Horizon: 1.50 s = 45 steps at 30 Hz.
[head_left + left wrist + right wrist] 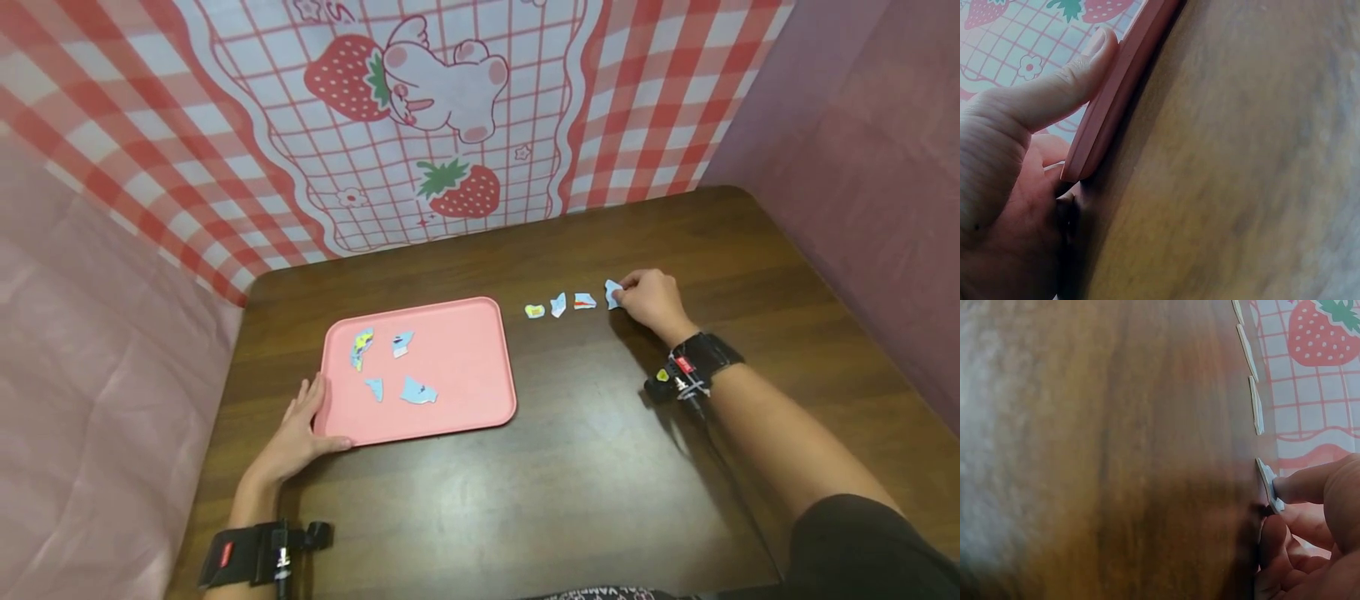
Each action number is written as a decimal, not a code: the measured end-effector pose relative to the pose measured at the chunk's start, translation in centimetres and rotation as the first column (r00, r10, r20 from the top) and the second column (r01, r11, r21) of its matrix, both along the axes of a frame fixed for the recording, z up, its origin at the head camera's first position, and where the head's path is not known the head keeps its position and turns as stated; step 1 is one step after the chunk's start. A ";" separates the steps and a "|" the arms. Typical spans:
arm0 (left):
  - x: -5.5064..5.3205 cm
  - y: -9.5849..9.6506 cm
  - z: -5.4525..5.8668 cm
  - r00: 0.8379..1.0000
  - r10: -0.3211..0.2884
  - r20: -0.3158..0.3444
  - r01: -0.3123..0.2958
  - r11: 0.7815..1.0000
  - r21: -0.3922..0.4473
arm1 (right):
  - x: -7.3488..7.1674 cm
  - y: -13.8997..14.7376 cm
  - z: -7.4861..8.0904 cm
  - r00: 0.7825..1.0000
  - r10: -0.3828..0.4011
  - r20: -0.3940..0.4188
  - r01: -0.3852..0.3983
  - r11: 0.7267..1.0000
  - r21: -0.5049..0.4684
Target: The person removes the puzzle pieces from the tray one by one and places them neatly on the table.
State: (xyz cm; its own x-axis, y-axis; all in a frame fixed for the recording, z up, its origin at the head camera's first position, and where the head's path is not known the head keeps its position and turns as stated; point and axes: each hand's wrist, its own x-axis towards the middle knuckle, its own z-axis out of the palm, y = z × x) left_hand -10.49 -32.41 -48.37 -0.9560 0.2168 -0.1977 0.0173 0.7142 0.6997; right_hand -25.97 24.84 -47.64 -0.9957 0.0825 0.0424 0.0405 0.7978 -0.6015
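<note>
Pale-blue cut-out piece, one, irregular in outline: at the right-hand end of a short row on the table, just left of the right hand and pinched by thumb and fingers at its right edge. Long axis roughly near to far, across the line of the row; right side partly covered by fingertips; contact with the wood or slight lift, impossible to tell. Right hand much the nearer; left hand well apart, beyond the tray. In the same row, leftward, small gaps between: red-streaked piece, blue-and-white piece, yellow piece. Farther left, pink tray, rounded corners, containing four pieces, all apart: long yellow-and-purple piece at far left, dark-marked piece beside it, small blue triangular piece nearer, broad blue piece to its right. At the near left corner of the tray, left hand spread, thumb along the near rim, fingers extended along the left side. On each wrist, a dark strap with a small camera. Behind, strawberry-print cloth, red-and-white checked.
</note>
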 end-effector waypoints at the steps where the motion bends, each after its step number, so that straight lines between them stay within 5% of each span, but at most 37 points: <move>1: 0.0 0.0 0.0 1.000 0.001 0.002 -0.001 1.000 0.004 | 0.0 0.0 -0.1 1.000 -0.003 -0.003 0.003 1.000 0.000; 45: -0.3 -0.2 0.1 1.000 -0.017 0.002 0.017 1.000 -0.026 | 0.2 -0.8 0.2 0.996 -0.083 -0.040 0.076 0.985 -0.158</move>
State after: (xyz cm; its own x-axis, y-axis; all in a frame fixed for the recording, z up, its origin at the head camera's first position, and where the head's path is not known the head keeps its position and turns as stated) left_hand -10.76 -32.61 -48.27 -0.9517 0.2281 -0.2054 0.0284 0.7317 0.6810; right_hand -25.82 24.04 -47.46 -0.9829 0.1706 0.0689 0.0691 0.6892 -0.7212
